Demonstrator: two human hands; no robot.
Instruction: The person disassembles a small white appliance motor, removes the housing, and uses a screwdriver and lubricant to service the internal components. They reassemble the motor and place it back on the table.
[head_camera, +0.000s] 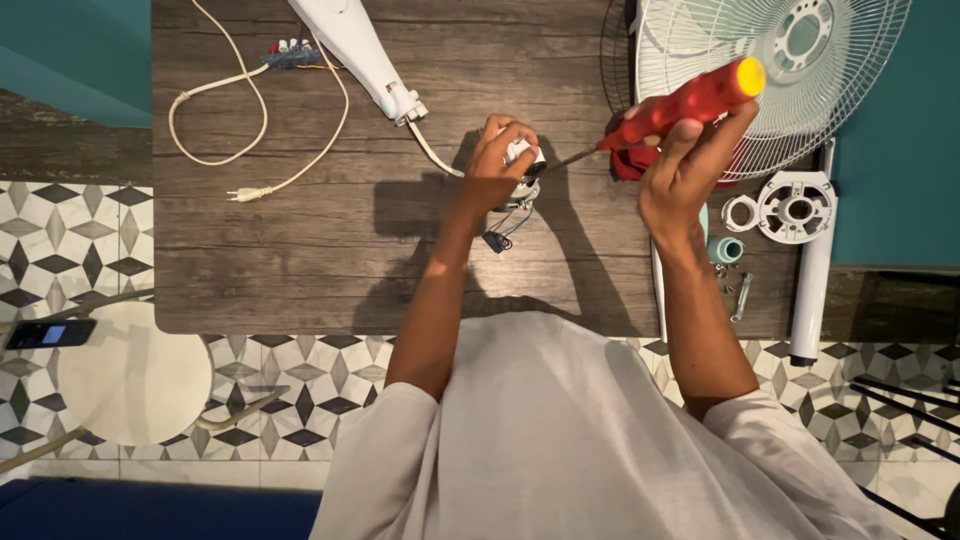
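Fan grille (700, 60) lay aside on table (300, 250), out of way. My right hand (690, 165) gripped red screwdriver (690, 105), tip angled into motor (520, 185). My left hand (495, 160) clamped motor at table's middle, steadying it.

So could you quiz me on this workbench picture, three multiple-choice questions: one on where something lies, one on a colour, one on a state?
1. Where does the white fan grille lie?
A. top right of the table
B. on the floor
C. bottom left of the table

2. The screwdriver handle is:
A. blue
B. red with a yellow cap
C. black

3. The power plug is:
A. in a socket
B. in a hand
C. lying loose on the table

Answers: 1 A, it lies past the right hand. 2 B, as the handle shows. 3 C, its prongs are bare, far from the left hand.
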